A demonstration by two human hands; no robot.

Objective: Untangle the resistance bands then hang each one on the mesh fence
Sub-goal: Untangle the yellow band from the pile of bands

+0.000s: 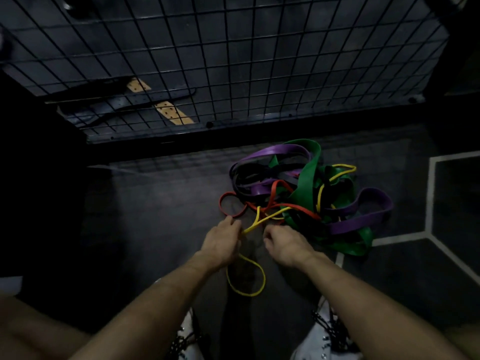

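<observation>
A tangled heap of resistance bands lies on the dark floor: a wide green band, purple bands, a red band, black bands and a thin yellow band. My left hand is shut on the yellow band, which runs from my fingers into the heap and loops down below my wrist. My right hand is curled at the near edge of the heap; what its fingers hold is hidden. The black mesh fence stands just beyond the heap.
Behind the mesh lie dark straps and a tan perforated strip. White lines mark the floor at the right. My white shoes stand at the bottom edge. The scene is dim.
</observation>
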